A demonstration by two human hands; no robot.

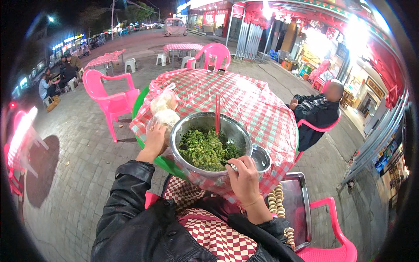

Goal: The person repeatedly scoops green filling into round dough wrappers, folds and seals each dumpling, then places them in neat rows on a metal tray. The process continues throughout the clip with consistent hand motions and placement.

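A large steel mixing bowl (173,144) stands at the near edge of the round table. Chopped green filling (203,150) lies in it, and red chopsticks (217,114) stand upright in the filling. My left hand (155,139) is closed on a clear plastic bag (167,118) of white dough, left of the bowl; its fingertips are partly hidden. At the bowl's near right rim, my right hand (245,178) pinches a small pale piece of dough (232,166), mostly covered by the fingers. Just beyond that hand sits a small metal bowl (261,159).
Right of my lap, a metal tray (299,205) bears rows of round dumplings (276,201) and rests on a pink chair (334,222). A seated person (317,109) is at the table's right. Another pink chair (109,97) stands left, and a glass (212,62) at the far edge.
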